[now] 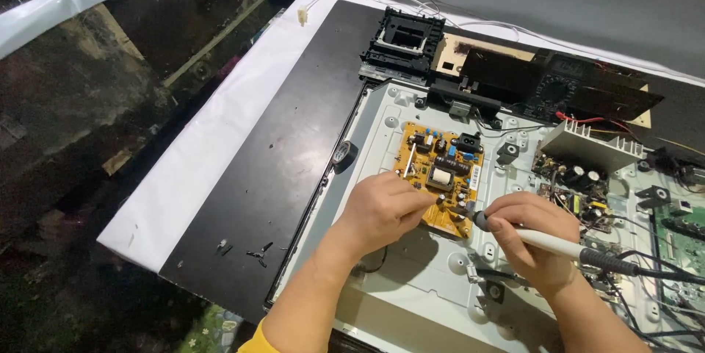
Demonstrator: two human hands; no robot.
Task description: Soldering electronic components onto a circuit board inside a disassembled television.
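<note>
Two hands on yellow board [439, 177] | right hand [530, 239] — grip on probe [547, 243] | left hand [382, 210] — beside

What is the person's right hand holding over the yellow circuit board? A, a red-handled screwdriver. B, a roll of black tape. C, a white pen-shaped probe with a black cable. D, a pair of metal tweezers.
C: the right hand grips a white pen-shaped probe with a black cable, its tip at the yellow circuit board.

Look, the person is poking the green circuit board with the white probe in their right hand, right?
Not quite. The board under the white probe is yellow, not green, as the head view shows. The right hand does hold the probe.
</note>
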